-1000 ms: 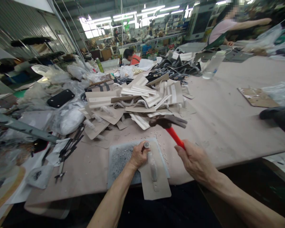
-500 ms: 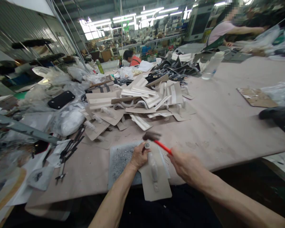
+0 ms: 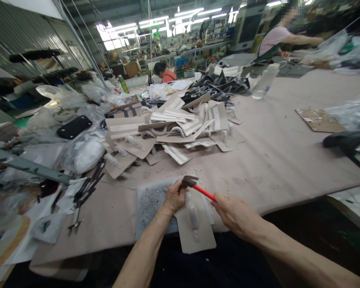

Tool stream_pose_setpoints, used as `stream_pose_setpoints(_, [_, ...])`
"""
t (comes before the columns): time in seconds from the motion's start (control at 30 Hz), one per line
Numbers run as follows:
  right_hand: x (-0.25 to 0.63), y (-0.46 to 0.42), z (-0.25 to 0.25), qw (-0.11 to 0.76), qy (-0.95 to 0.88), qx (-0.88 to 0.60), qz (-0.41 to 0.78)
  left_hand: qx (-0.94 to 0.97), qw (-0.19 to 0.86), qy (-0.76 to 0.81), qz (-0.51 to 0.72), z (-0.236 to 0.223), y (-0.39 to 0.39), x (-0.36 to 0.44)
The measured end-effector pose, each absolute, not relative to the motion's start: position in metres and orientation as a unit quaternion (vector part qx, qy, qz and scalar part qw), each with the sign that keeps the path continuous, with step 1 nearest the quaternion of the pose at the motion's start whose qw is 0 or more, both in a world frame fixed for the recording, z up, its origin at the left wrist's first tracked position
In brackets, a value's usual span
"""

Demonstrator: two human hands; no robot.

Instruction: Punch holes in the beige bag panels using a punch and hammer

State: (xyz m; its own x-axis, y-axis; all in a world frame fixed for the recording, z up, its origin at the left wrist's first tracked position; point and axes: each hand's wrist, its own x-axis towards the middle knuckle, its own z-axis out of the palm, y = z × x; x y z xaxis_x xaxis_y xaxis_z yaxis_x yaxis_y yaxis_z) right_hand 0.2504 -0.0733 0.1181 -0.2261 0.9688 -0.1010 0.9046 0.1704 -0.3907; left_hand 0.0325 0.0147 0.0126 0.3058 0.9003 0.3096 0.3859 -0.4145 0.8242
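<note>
My right hand point(image 3: 232, 214) is wrapped round the red handle of a hammer point(image 3: 206, 193). The hammer's dark head is down at the fingers of my left hand point(image 3: 175, 196), covering the top of the round metal punch pinched there. Under that hand lies a beige panel point(image 3: 184, 236) with a plastic-wrapped handle point(image 3: 192, 212) along its middle. Its near end sticks out past the table edge. Beneath the panel, a worn grey board point(image 3: 141, 216) is covered with dark marks and crumbs.
Similar beige panels with wrapped handles are heaped point(image 3: 174, 128) ahead. Plastic bags point(image 3: 87, 154) and dark metal tools point(image 3: 78, 216) lie left. A clear bottle point(image 3: 265, 82) stands at the back right, near a cardboard piece point(image 3: 318, 121). A co-worker point(image 3: 276, 40) sits beyond.
The hammer head has come down from above onto the top of the punch, hiding its round end. My left hand and the panel have stayed in place.
</note>
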Motion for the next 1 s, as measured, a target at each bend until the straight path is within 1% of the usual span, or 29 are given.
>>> stream_pose_setpoints(0.03, [0.253,-0.073,0.112,0.066,-0.747,-0.629,0.205,0.739,0.325,0.433,0.402,0.013,0.015,0.033])
stream_pose_setpoints(0.07, [0.257,-0.072,0.107,0.067,-0.733,-0.641,0.219,0.736,0.326,0.434,0.404,0.013,0.015,0.033])
stream_pose_setpoints(0.17, [0.273,-0.061,0.09,0.12,-0.686,-0.668,0.263,0.733,0.327,0.444,0.398,0.014,0.014,0.033])
stream_pose_setpoints(0.23, [0.287,-0.053,0.072,0.132,-0.659,-0.685,0.281,0.738,0.328,0.445,0.387,0.014,0.015,0.033])
stream_pose_setpoints(0.3, [0.299,-0.046,0.054,0.101,-0.641,-0.714,0.264,0.737,0.329,0.447,0.385,0.012,0.015,0.032])
stream_pose_setpoints(0.37, [0.304,-0.043,0.042,0.068,-0.627,-0.744,0.222,0.73,0.334,0.451,0.39,0.011,0.015,0.032])
stream_pose_setpoints(0.4, [0.303,-0.043,0.039,0.068,-0.631,-0.748,0.193,0.725,0.338,0.455,0.392,0.01,0.014,0.032])
stream_pose_setpoints(0.47, [0.29,-0.047,0.041,0.118,-0.661,-0.729,0.136,0.713,0.35,0.46,0.397,0.009,0.014,0.032])
stream_pose_setpoints(0.53, [0.265,-0.054,0.049,0.197,-0.703,-0.673,0.119,0.701,0.366,0.462,0.401,0.01,0.014,0.032])
stream_pose_setpoints(0.6, [0.232,-0.062,0.055,0.251,-0.734,-0.606,0.175,0.695,0.376,0.464,0.399,0.011,0.015,0.032])
stream_pose_setpoints(0.63, [0.216,-0.066,0.056,0.256,-0.746,-0.577,0.212,0.695,0.377,0.467,0.397,0.011,0.015,0.032])
stream_pose_setpoints(0.7, [0.189,-0.071,0.055,0.233,-0.759,-0.551,0.258,0.697,0.373,0.472,0.391,0.011,0.016,0.032])
stream_pose_setpoints(0.83, [0.164,-0.073,0.047,0.159,-0.748,-0.588,0.263,0.684,0.369,0.485,0.4,0.015,0.014,0.037])
stream_pose_setpoints(0.9, [0.163,-0.072,0.047,0.14,-0.74,-0.599,0.273,0.645,0.369,0.511,0.432,0.024,0.015,0.042])
stream_pose_setpoints(1.0, [0.17,-0.07,0.055,0.133,-0.728,-0.602,0.298,0.549,0.37,0.54,0.52,0.046,0.025,0.047])
